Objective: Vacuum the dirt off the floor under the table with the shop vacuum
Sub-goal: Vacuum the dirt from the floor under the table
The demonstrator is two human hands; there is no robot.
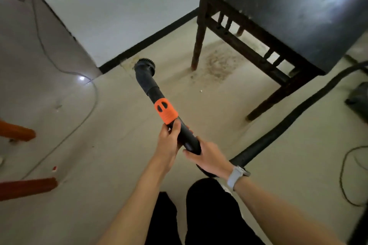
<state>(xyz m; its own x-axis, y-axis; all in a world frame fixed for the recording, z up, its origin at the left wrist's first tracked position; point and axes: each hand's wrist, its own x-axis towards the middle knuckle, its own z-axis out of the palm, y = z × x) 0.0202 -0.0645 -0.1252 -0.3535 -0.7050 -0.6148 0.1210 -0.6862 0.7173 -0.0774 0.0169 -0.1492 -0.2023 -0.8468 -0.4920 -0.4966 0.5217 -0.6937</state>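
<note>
- Looking down from the head camera, both hands hold a black vacuum wand that slants up and to the left across the pale floor.
- The left hand grips the wand just below its orange collar, fingers wrapped round the tube and the thumb lying along its top.
- The right hand grips the lower end of the wand, fingers curled under it where the black hose joins; a pale watch sits on that wrist.
- The hose runs from the right hand up and to the right, passing in front of the table and off the right edge.
- The round brush nozzle at the wand's far end is near the black baseboard at the wall corner; whether it touches the floor I cannot tell.
- The dirt is a brownish scatter on the floor under the near-left corner of the dark table, beside its front left leg and to the right of the nozzle, apart from it.
- A small white crumb lies on the floor nearer than the dirt.
- A thin cable curves over the floor at left, and reddish wooden legs enter from the left edge.
- A dark blurred object sits at the right edge, possibly the vacuum's body.
</note>
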